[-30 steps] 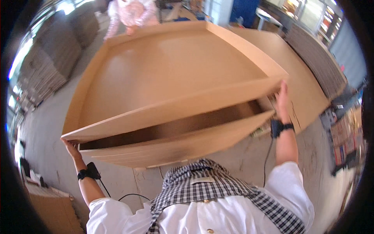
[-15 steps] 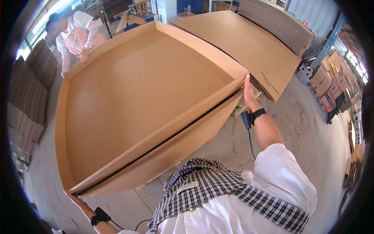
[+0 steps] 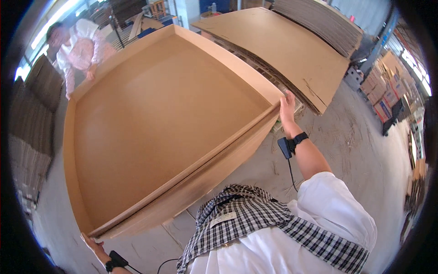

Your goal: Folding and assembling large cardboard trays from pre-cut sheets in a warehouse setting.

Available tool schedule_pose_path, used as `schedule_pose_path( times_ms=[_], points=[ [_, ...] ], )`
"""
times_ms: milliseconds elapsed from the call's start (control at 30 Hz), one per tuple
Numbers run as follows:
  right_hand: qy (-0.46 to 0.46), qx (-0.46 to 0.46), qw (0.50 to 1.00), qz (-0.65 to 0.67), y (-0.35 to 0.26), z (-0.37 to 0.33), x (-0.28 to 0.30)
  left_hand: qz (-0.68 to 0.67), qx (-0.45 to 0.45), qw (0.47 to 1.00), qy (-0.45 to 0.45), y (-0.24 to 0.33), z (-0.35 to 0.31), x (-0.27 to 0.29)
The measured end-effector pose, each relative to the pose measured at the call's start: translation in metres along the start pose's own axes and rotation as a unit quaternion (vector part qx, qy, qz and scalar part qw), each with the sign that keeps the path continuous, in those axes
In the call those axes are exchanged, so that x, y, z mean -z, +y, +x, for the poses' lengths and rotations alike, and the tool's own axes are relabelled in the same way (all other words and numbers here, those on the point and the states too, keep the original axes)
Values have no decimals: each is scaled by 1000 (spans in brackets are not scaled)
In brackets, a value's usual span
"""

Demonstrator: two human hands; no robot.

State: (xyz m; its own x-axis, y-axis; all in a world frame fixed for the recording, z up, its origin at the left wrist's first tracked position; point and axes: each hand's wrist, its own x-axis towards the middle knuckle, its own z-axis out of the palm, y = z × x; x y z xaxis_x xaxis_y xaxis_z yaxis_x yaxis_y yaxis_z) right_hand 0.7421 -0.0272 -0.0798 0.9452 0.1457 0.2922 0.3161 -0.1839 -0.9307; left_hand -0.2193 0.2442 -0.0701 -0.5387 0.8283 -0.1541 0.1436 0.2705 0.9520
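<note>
Cardboard tray (image 3: 169, 132) between left grip (image 3: 95, 248) and right grip (image 3: 287, 113), each unclenched against a corner; uneven pushing could skew it

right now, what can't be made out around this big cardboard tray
Head view: the top of the lower cardboard piece, covered by the tray.
Head view: some fingers of the left hand, hidden by the tray's near corner.
Head view: most of the left forearm, cut off by the lower edge.
Head view: print on the cartons at right, too small.
</note>
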Motion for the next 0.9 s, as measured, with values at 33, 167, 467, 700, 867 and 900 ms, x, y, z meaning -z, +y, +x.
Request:
schedule_pose_path(
  times_ms=[33,167,467,700,867,900],
  points=[
    [-56,-23,998,-9,4,2,7,60,7,998,14,-3,-8,-3],
    [-87,69,994,-16,43,16,-4,66,63,995,30,-43,-16,-10],
    [-144,248,878,-382,-6,-13,23,574,-179,795,78,70,-123,-91],
    [-283,270,810,-437,-11,-11,6,582,-33,811,48,50,-123,-91],
    [-251,281,825,-422,-1,-14,1,534,-107,838,37,36,-104,-91],
    [-230,288,826,-426,2,-15,0,532,-129,835,49,32,-104,-90]
  ],
)
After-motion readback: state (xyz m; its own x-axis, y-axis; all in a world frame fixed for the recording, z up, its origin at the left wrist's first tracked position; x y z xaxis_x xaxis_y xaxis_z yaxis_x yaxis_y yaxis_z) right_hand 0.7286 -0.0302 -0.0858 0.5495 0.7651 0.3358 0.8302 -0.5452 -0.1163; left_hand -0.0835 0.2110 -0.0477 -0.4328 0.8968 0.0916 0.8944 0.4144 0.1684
